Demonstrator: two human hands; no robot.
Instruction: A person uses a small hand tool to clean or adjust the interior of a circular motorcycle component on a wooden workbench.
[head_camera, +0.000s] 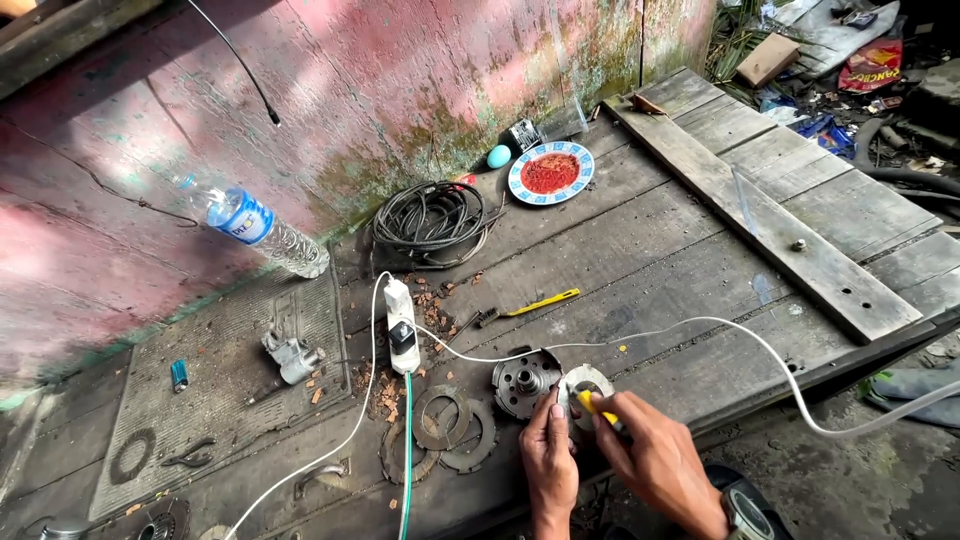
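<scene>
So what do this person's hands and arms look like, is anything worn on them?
Both hands are bare: no gloves and no rings that can be made out. The left hand and its forearm show no sleeve or band. The right hand has a bare forearm too, with a dark wristwatch with a round face on the wrist. No sleeves come into view.

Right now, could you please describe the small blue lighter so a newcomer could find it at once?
Start at the grey textured mat on the left, below the pink wall. The blue lighter lies near its left edge, left of the grey metal part: the only small blue thing there.
</scene>
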